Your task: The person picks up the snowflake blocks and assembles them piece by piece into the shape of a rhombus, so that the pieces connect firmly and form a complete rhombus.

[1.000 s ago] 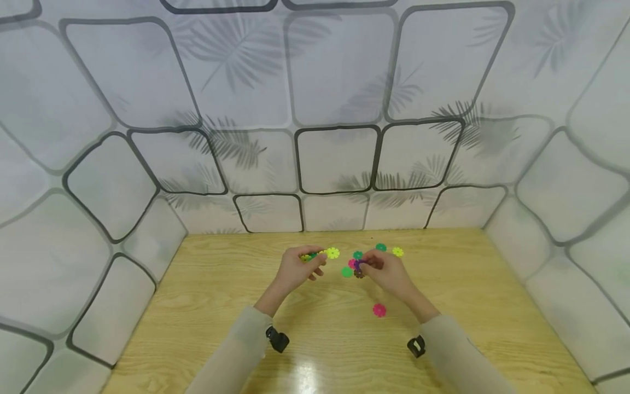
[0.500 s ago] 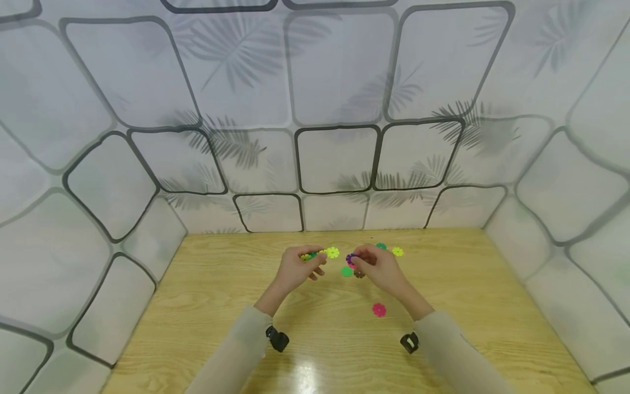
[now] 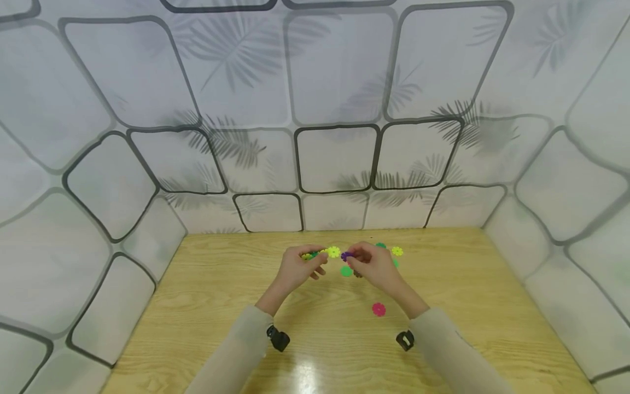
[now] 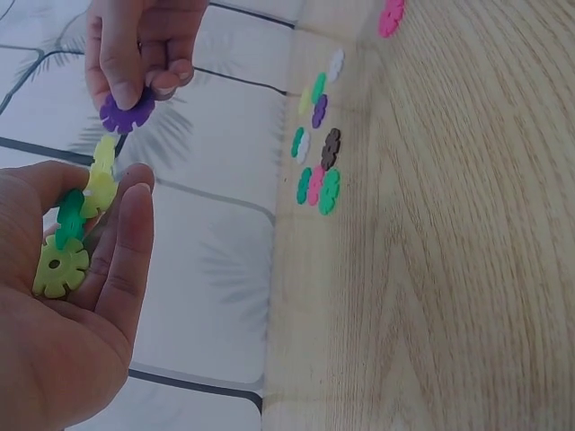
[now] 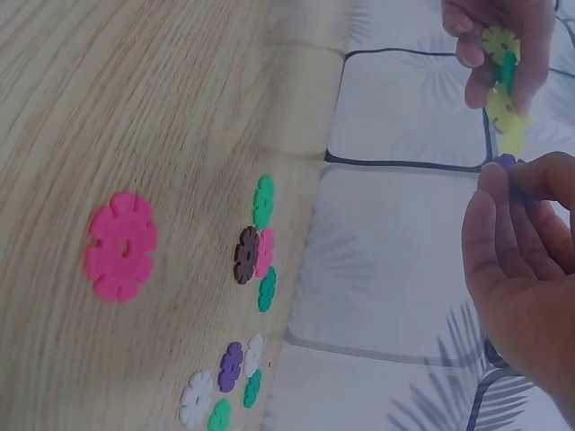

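My left hand [image 3: 295, 268] grips a short chain of interlocking flower-shaped plastic discs. In the left wrist view a yellow disc [image 4: 61, 266] lies by the palm, a green disc [image 4: 70, 220] follows, and yellow pieces [image 4: 102, 184] stick out past the fingertips. My right hand [image 3: 376, 268] pinches a purple flower disc [image 4: 126, 114] between thumb and fingers. That disc is right at the yellow end of the chain; the right wrist view shows them overlapping. Both hands are raised above the table.
On the wooden table [image 3: 221, 306] lie several loose flower discs: a pink disc [image 5: 122, 246] nearer me, and a brown disc [image 5: 246, 255], a green disc [image 5: 263, 201], a purple disc [image 5: 231, 366] and a white disc [image 5: 197, 400] farther back. A patterned curtain [image 3: 339, 158] encloses the table.
My right hand has lifted the purple disc from above the loose discs and moved it left, up to the chain's yellow end. The left hand has stayed almost still.
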{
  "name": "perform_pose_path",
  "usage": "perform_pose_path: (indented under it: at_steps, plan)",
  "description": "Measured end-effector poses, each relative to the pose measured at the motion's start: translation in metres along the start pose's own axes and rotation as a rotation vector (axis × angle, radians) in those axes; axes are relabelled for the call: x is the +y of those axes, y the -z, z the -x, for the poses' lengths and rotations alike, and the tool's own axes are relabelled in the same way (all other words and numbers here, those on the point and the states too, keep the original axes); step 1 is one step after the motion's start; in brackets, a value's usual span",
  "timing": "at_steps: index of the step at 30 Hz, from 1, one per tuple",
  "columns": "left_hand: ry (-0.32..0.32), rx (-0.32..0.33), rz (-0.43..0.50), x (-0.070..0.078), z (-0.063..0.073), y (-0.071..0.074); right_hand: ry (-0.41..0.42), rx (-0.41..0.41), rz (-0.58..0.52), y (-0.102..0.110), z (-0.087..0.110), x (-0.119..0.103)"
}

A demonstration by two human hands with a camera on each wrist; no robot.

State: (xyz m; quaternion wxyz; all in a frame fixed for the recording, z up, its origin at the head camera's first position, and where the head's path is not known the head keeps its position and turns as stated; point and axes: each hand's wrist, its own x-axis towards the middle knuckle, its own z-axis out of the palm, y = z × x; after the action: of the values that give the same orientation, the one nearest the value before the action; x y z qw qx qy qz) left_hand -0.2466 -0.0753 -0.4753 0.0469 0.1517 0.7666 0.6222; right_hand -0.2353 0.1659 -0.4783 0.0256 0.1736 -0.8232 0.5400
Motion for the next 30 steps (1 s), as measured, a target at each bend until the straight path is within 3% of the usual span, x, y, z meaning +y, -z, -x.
perform_pose_path:
  at_steps: [13, 30]
  plan:
    - [-0.011, -0.01, 0.0, -0.001, 0.0, -0.001, 0.016, 0.019, -0.004, -0.005, -0.002, -0.003]
    - [0.015, 0.049, -0.036, -0.002, 0.001, -0.006, 0.074, 0.049, 0.047, -0.011, -0.003, -0.006]
